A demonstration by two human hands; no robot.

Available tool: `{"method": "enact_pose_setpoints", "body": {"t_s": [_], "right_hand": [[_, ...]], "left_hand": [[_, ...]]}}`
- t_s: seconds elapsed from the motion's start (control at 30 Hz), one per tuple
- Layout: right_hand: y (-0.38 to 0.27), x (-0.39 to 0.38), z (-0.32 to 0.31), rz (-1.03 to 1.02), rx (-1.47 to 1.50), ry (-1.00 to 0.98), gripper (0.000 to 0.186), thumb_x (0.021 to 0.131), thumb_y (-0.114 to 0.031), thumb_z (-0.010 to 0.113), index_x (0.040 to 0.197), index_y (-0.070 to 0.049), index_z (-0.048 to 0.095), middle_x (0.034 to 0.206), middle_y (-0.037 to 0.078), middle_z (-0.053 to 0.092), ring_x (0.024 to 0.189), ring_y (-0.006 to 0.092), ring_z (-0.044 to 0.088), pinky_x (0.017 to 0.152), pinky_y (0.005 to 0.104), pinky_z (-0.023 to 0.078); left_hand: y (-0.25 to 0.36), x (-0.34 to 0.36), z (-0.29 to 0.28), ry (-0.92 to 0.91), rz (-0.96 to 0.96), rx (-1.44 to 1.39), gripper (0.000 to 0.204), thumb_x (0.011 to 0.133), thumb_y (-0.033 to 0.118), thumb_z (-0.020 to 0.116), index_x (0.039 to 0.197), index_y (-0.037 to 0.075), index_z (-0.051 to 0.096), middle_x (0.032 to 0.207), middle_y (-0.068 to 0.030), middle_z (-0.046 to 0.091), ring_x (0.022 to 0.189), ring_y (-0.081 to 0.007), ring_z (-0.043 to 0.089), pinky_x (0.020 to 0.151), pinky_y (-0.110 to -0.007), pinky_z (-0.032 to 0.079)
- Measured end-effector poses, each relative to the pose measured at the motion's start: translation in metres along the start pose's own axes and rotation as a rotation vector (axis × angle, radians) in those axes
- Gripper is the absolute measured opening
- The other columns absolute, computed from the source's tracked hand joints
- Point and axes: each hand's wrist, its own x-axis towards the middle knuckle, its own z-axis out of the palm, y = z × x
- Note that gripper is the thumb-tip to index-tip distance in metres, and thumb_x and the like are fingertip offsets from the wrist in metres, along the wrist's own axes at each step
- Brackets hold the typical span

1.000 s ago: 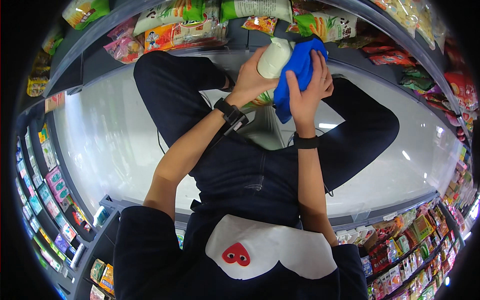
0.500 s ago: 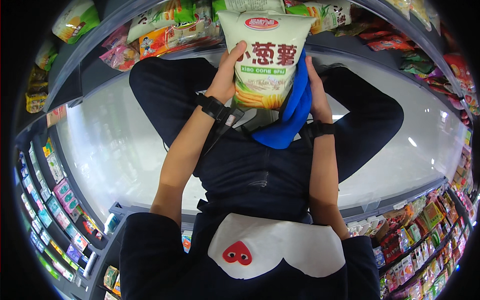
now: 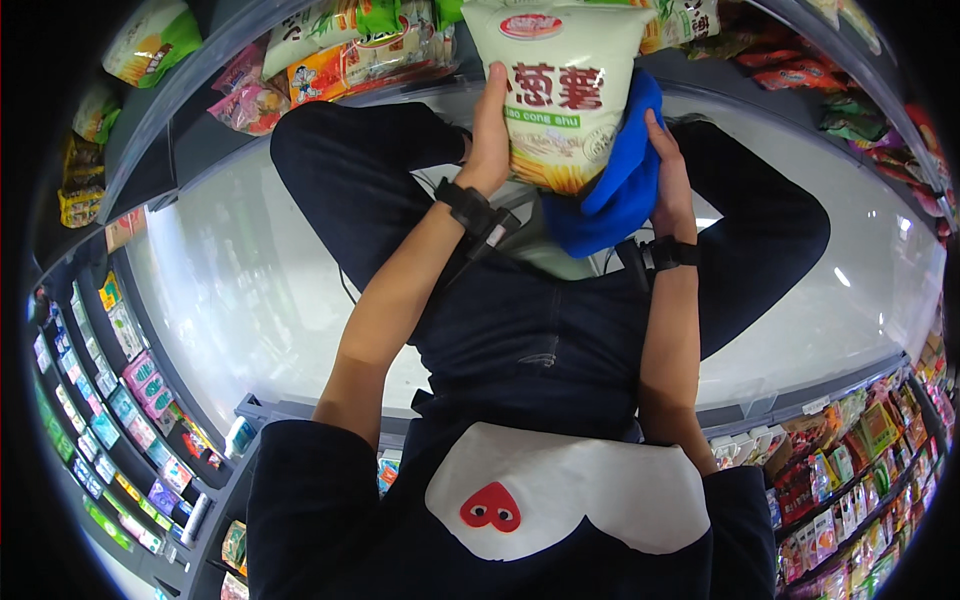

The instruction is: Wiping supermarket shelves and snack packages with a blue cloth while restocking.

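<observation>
I hold a pale green snack bag (image 3: 566,88) upright in front of me, its printed face toward the camera. My left hand (image 3: 490,135) grips the bag's left edge. My right hand (image 3: 668,170) is behind the bag's right side and clutches a blue cloth (image 3: 620,190) that hangs down behind the bag. Both wrists wear black bands. I am crouched, with my dark trousers and knees visible below the bag.
A low shelf (image 3: 180,130) ahead carries several snack packets (image 3: 330,60) in green, orange and pink. More packed shelves line the aisle at left (image 3: 110,420) and right (image 3: 870,460). The glossy white floor (image 3: 250,300) spreads beneath me.
The bag went from crumpled against the blue cloth to upright and spread out, then rose slightly toward the shelf. Both hands lifted with it.
</observation>
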Motion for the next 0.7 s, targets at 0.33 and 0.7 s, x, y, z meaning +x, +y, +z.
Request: {"method": "enact_pose_setpoints", "body": {"t_s": [0.33, 0.7], "right_hand": [[0.012, 0.003, 0.022, 0.062, -0.226, -0.16, 0.084, 0.086, -0.04, 0.067, 0.148, -0.005, 0.022, 0.141, 0.014, 0.041, 0.127, 0.0225, 0.044, 0.103, 0.0331, 0.037], [0.042, 0.011, 0.026, -0.554, -0.555, -0.061, 0.038, 0.089, -0.023, 0.065, 0.116, 0.002, 0.054, 0.087, 0.01, 0.067, 0.078, 0.0122, 0.062, 0.072, 0.0268, 0.049]], "left_hand": [[0.02, 0.01, -0.015, 0.147, -0.119, -0.208, 0.066, 0.089, 0.06, 0.051, 0.129, 0.008, 0.049, 0.124, -0.0088, 0.057, 0.11, -0.0228, 0.056, 0.093, -0.035, 0.046], [-0.017, 0.014, -0.007, 0.116, 0.447, 0.745, 0.117, 0.069, 0.03, 0.084, 0.144, -0.006, 0.002, 0.136, -0.0237, 0.034, 0.126, -0.0305, 0.038, 0.105, -0.038, 0.034]]}}
